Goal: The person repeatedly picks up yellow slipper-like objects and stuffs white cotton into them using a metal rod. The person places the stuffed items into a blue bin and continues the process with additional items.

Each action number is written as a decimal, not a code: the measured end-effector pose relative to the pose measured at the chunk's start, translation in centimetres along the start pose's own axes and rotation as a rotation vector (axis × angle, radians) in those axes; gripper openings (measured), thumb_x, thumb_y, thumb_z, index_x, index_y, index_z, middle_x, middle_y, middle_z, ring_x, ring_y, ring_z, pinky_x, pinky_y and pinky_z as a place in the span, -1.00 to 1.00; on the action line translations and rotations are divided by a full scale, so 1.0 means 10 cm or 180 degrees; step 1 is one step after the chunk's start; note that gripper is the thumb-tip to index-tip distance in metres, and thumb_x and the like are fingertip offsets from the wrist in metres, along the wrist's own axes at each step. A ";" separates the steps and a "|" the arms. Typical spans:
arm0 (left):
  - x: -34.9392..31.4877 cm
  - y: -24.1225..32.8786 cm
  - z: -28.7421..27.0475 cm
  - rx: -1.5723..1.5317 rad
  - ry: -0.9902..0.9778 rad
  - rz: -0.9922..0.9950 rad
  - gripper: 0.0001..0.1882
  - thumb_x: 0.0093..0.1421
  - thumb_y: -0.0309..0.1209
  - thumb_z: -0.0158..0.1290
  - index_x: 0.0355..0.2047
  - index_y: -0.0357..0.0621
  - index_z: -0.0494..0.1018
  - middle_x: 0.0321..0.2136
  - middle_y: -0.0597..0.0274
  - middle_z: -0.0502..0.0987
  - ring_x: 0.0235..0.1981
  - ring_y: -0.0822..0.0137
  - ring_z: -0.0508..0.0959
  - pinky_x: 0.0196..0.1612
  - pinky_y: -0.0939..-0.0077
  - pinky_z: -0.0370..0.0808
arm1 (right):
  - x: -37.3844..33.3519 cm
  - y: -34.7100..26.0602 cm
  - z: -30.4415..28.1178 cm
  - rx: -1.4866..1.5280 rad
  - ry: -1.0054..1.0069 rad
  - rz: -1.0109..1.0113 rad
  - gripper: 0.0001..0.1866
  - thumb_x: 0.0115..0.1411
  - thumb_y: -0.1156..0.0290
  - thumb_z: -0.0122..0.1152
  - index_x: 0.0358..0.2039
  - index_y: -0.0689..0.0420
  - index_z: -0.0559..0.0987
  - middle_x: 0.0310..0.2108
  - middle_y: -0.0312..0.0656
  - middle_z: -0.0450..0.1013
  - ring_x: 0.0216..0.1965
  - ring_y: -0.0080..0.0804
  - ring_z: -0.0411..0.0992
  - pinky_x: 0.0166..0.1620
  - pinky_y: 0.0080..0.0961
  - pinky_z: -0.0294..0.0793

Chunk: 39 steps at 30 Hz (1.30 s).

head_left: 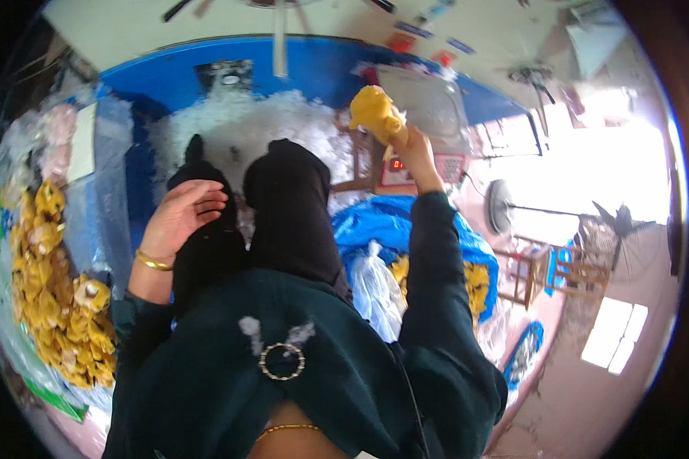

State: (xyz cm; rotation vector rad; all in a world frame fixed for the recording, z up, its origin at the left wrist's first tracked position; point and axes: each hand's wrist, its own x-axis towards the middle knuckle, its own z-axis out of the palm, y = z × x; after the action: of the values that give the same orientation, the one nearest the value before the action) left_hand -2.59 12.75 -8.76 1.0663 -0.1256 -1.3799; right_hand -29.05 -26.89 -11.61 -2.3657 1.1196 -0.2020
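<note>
My right hand (416, 157) is raised at the front right, its fingers closed round a yellow plush toy (371, 111). White shows at the toy's lower side. Just below that hand is a scale (447, 164) with a red lit display, and a translucent plastic tub (429, 98) stands behind it. My left hand (184, 214) hovers over my left thigh, fingers loosely bent and apart, with nothing in it. In front of my knees, a big heap of white fibre stuffing (230, 115) lies against the blue surface (298, 65).
Several yellow plush pieces (50, 291) fill clear plastic at my left. A blue bag (390, 218) at my right holds more yellow pieces, with a clear plastic bag (375, 287) beside it. Farther right are a fan (501, 206) and a wooden stool (524, 277).
</note>
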 end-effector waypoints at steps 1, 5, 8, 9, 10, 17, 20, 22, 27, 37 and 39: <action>0.00 0.02 0.04 0.0016 0.0048 -0.0048 -0.72 0.28 -0.29 0.00 -0.13 -0.23 0.48 -0.26 0.15 0.57 -0.25 0.38 0.58 -0.17 0.53 0.51 | -0.08 -0.08 0.17 0.0638 -0.0250 -0.0108 -0.73 0.03 0.33 0.22 -0.27 0.19 0.52 -0.24 0.04 0.50 -0.18 0.04 0.45 -0.14 -0.25 0.43; 0.02 -0.01 0.21 0.0604 -0.0007 0.0394 -0.64 0.27 -0.29 0.02 0.01 -0.21 0.39 -0.20 0.16 0.55 -0.19 0.35 0.56 -0.13 0.52 0.50 | -0.57 -1.58 0.04 0.1217 -0.1031 -0.1672 -0.67 0.10 0.31 0.24 -0.17 0.22 0.48 -0.34 0.04 0.48 -0.27 -0.03 0.47 -0.19 -0.31 0.43; 0.13 0.12 0.49 0.1110 -0.0645 0.1051 -0.55 0.29 -0.29 -0.01 0.12 -0.20 0.26 -0.14 0.05 0.50 -0.17 0.30 0.55 -0.13 0.45 0.51 | -0.55 -2.11 -0.01 0.1518 -0.0655 -0.1890 -0.68 0.14 0.33 0.25 -0.17 0.25 0.45 -0.33 0.00 0.49 -0.27 -0.13 0.50 -0.22 -0.35 0.45; 0.21 0.24 0.63 0.1324 -0.0777 0.1128 -0.51 0.29 -0.28 -0.02 0.16 -0.20 0.20 -0.11 0.03 0.48 -0.16 0.30 0.55 -0.15 0.45 0.52 | -0.45 -2.22 0.03 0.1746 -0.0410 -0.1898 -0.69 0.15 0.32 0.24 -0.19 0.25 0.44 -0.36 0.05 0.49 -0.29 -0.02 0.50 -0.25 -0.32 0.45; 0.35 0.35 0.78 0.1197 -0.0637 0.1343 -0.48 0.30 -0.26 -0.02 0.19 -0.20 0.15 -0.11 0.04 0.46 -0.18 0.31 0.55 -0.18 0.47 0.54 | -0.32 -2.26 0.11 0.1770 0.0077 -0.1785 -0.69 0.17 0.33 0.22 -0.20 0.27 0.43 -0.39 0.06 0.49 -0.33 -0.06 0.52 -0.29 -0.34 0.45; 1.07 0.88 1.04 0.1756 0.0187 0.2027 -0.53 0.32 -0.23 -0.03 0.11 -0.22 0.15 -0.20 0.13 0.44 -0.35 0.44 0.54 -0.40 0.59 0.56 | 0.28 -2.52 0.38 0.2179 0.0994 -0.1299 -0.67 0.25 0.33 0.12 -0.16 0.37 0.41 -0.38 0.06 0.52 -0.36 -0.31 0.54 -0.33 -0.43 0.48; 0.96 0.73 1.10 0.1642 0.0228 0.2198 -0.53 0.27 -0.32 0.03 0.04 -0.36 0.16 -0.40 0.18 0.48 -0.50 0.48 0.54 -0.51 0.59 0.53 | 0.15 -2.46 0.45 0.2307 0.0981 -0.1122 -0.70 0.28 0.34 0.08 -0.16 0.35 0.39 -0.38 0.05 0.52 -0.35 -0.28 0.54 -0.31 -0.43 0.47; 0.91 0.72 1.13 0.1523 0.0169 0.2143 -0.55 0.27 -0.33 0.03 0.03 -0.35 0.17 -0.41 0.16 0.49 -0.53 0.47 0.53 -0.52 0.58 0.52 | 0.09 -2.45 0.43 0.2183 0.1010 -0.1294 -0.72 0.28 0.33 0.10 -0.16 0.30 0.37 -0.40 -0.05 0.50 -0.40 -0.35 0.51 -0.35 -0.44 0.46; 0.75 0.71 1.10 0.1877 0.0130 0.2490 -0.58 0.21 -0.28 0.09 -0.03 -0.27 0.27 -0.46 0.25 0.51 -0.59 0.46 0.49 -0.51 0.57 0.45 | -0.04 -2.52 0.42 0.2456 0.0684 -0.0802 -0.73 0.29 0.27 0.09 -0.13 0.19 0.41 -0.34 -0.22 0.44 -0.29 -0.53 0.40 -0.28 -0.52 0.43; -0.17 0.68 -1.30 0.3920 0.3717 0.1933 -0.42 0.07 -0.16 0.20 0.01 -0.26 0.38 -0.07 -0.08 0.44 -0.05 0.00 0.47 0.00 0.24 0.43 | -1.07 -0.14 -0.45 -0.1008 -0.0202 -0.0152 -0.54 0.14 0.20 0.22 -0.04 0.23 0.45 -0.06 0.02 0.45 -0.09 -0.02 0.47 -0.04 -0.25 0.44; -0.50 0.76 -2.35 0.4808 0.5046 0.2192 -0.51 0.03 -0.16 0.23 -0.16 -0.27 0.44 -0.25 -0.10 0.49 -0.18 -0.03 0.49 -0.10 0.18 0.44 | -1.34 0.57 -0.81 -0.2283 -0.0921 0.0568 -0.52 0.08 0.16 0.25 -0.11 0.27 0.49 -0.07 0.11 0.44 -0.12 0.06 0.46 -0.05 -0.18 0.43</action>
State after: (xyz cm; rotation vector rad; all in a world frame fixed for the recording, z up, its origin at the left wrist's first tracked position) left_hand 16.61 28.13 -14.30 2.6608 -0.3098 0.7182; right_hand -44.35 -22.83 -6.45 -2.7326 1.4051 0.6941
